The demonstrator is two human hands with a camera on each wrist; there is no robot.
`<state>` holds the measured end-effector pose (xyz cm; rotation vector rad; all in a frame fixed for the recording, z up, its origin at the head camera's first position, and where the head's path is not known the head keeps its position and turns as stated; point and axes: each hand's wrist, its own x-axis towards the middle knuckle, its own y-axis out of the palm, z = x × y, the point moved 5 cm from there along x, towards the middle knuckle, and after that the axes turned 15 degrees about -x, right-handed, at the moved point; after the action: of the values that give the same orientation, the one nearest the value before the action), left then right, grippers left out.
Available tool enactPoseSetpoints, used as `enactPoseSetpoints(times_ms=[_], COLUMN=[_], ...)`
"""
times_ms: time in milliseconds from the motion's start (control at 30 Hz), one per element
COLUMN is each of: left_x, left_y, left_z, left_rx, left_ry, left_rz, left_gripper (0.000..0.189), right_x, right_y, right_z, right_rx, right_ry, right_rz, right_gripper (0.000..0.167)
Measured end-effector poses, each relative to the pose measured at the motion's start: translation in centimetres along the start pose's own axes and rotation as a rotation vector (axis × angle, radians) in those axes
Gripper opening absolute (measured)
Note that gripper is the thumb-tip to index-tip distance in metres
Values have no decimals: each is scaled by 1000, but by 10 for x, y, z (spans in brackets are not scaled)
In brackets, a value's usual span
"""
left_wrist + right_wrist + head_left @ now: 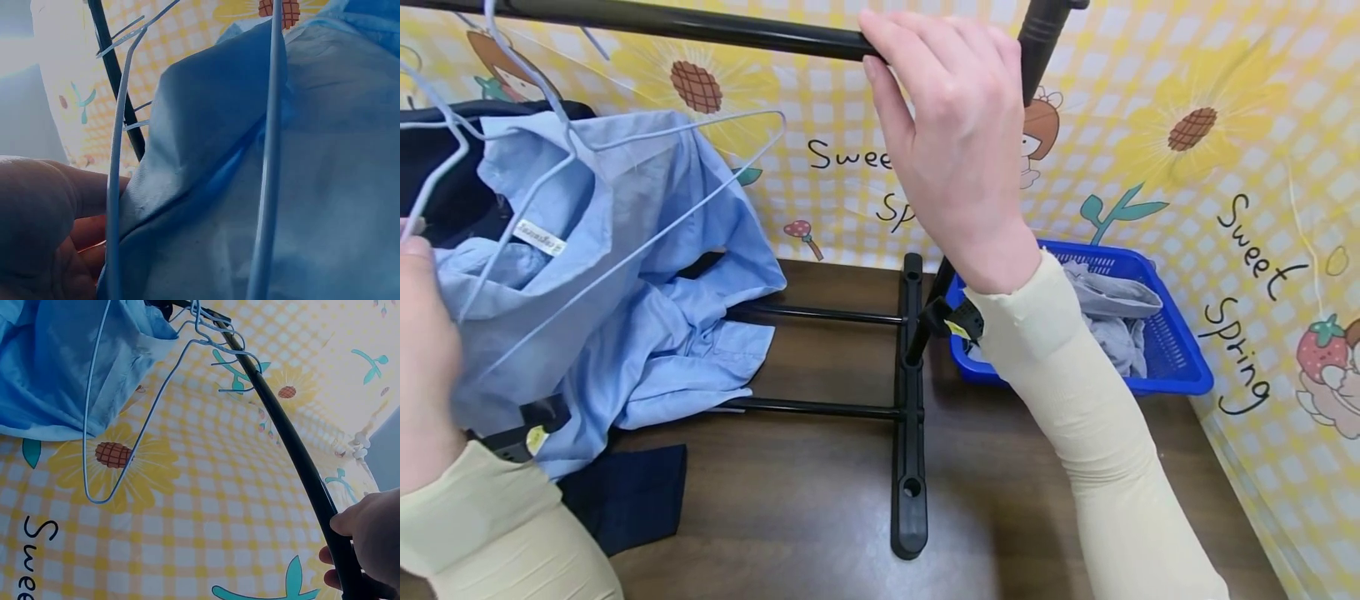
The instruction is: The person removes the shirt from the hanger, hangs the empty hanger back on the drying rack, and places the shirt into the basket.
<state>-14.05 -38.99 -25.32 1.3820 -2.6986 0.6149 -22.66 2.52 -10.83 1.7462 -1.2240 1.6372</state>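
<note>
A person's right hand (pixel 958 125) holds the rail of the black rack (pixel 910 450) close to the rail's right end; in the right wrist view the thumb lies on one side of the bar and the fingers (pixel 351 522) curl round from the other. The left hand (pixel 422 350), partly cut off in the head view, is below the left stretch of the rack's rail; the left wrist view shows it pinching the edge of a light blue shirt (pixel 625 333), with thin hanger wire crossing just in front. The shirt hangs in folds under the left part of the rack's rail, its white collar label showing. One corner of a pale blue wire hanger (pixel 86 447) sticks out bare past the cloth on the rack's inner side; how the rest of it sits in the shirt is hard to tell. A dark garment (pixel 445 183) is behind the shirt at the rack's left, and a piece of navy cloth (pixel 632 496) shows lower down, left of the rack's foot. To the right of the rack is a blue basket (pixel 1187 367) with grey clothes (pixel 1112 333) in it. Behind the rack is a yellow checked backdrop (pixel 842 108) printed with sunflowers.
</note>
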Motion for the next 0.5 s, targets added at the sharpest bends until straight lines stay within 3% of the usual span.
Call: enactPoseSetpoints(times_ms=[200,367,433,500], left_x=[-17,-22,-24,-25], left_y=[0,-2,-2,-3], left_z=[-19,-27,-29,-29], left_rx=[61,134,118,117], left_ry=[-29,33,87,84], left_rz=[-32,-40,-69,-109], left_gripper=[52,56,55,56], right_x=[1,1,1,2], right_y=[0,2,2,2], right_z=[0,0,0,0], right_rx=[-6,-1,-1,-3], right_ry=[20,25,23,20], right_rz=[18,27,25,23], right_gripper=[36,36,36,36])
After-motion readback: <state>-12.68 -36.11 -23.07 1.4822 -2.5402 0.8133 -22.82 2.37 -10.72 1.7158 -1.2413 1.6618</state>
